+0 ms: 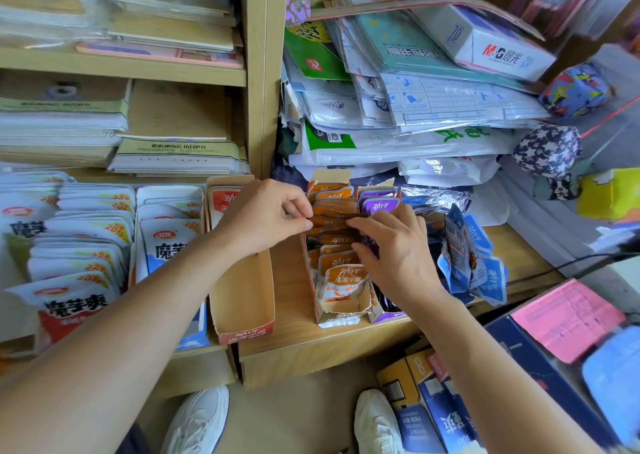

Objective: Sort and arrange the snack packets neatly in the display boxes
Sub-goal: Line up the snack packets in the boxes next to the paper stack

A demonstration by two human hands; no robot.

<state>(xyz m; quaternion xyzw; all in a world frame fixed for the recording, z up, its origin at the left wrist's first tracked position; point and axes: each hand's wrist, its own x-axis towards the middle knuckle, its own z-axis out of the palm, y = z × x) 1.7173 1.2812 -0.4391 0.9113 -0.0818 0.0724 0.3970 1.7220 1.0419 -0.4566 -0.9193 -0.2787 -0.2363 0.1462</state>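
Both hands work over the orange display box point(337, 316), which stands lengthwise on the wooden shelf point(294, 301), its torn front lip close to the shelf's front edge. The orange packets point(341, 266) stand upright in it in 1 row, front to back.

The left hand point(266, 216) pinches the top edge of one mid-row packet between thumb and forefinger. The right hand point(398, 249) curls its fingers over the tops of the same packets from the other side, its palm covering part of the purple packets point(379, 206) in the box touching the orange one's right wall.

Left of the orange box lies a bare strip of shelf, then the red display box point(242, 301), whose front half holds nothing. Loose blue packets point(464, 256) slump in a heap just right of the purple box. White packets point(79, 242) fill the boxes at far left. Stacked paper goods point(415, 124) overhang the back of the rows.
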